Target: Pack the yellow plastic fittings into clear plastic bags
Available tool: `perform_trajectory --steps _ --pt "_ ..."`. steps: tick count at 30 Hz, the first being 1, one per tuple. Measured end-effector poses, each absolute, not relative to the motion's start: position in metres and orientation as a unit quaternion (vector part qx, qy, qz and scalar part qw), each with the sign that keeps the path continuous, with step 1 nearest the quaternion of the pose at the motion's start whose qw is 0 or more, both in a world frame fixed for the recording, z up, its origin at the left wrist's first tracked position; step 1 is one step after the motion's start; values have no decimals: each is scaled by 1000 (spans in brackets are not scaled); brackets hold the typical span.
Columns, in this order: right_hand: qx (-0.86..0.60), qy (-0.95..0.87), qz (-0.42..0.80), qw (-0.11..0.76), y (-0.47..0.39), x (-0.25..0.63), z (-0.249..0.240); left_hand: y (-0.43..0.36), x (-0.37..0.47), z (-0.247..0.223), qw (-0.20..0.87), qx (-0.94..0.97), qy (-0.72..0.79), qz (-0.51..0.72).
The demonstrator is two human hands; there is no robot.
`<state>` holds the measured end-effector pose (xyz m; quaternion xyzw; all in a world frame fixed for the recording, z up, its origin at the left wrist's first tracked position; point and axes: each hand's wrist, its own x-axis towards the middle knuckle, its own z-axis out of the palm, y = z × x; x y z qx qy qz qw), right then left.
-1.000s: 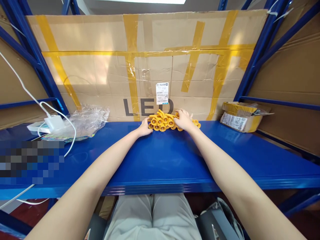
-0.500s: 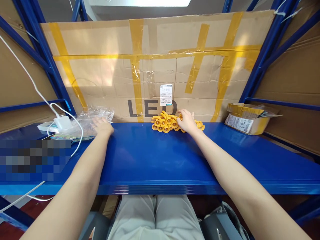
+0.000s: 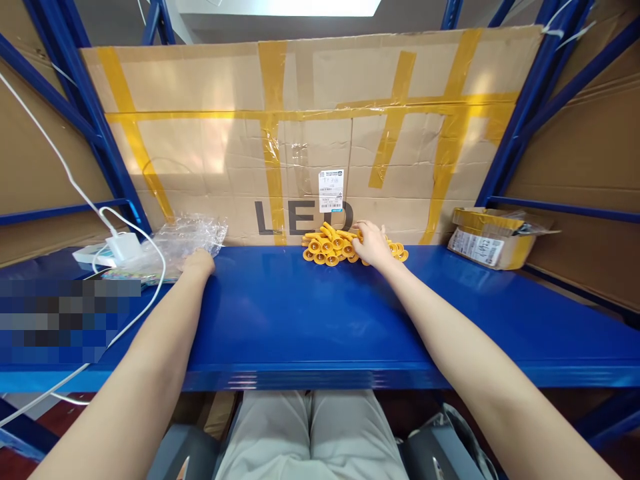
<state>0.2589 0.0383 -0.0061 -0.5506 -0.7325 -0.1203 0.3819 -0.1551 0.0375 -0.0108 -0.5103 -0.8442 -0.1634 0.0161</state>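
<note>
A heap of yellow trumpet-shaped pieces (image 3: 327, 247) lies at the back of the blue shelf (image 3: 310, 313), against the cardboard. My right hand (image 3: 373, 244) rests on the right part of this heap with its fingers apart, covering some pieces. At the left, my left hand (image 3: 199, 262) is at the right edge of a pile of clear plastic bags (image 3: 170, 243). Its fingers are hidden from view, so what they hold cannot be made out.
A small open carton (image 3: 493, 239) with yellow tape stands at the back right. A white adapter (image 3: 125, 247) with white cables sits left of the bags. A large cardboard sheet (image 3: 225, 153) forms the back wall, between blue rack posts.
My left hand has moved a little left and down, and its fingers, spread before, are now out of sight at the bags. My right hand has barely moved.
</note>
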Motion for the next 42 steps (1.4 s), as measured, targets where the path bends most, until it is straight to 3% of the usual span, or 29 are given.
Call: perform_trajectory --steps 8,18,25,42 --pt "-534 -734 -123 400 41 260 -9 27 -119 7 196 -554 -802 -104" --pt "-510 -756 -143 384 38 256 -10 -3 -5 31 274 -754 -580 -138" --pt "-486 -786 -150 352 27 243 -8 -11 -18 5 221 -839 -490 -89" --pt "-441 -854 -163 222 15 214 -21 19 -77 -6 37 -760 -639 -111"
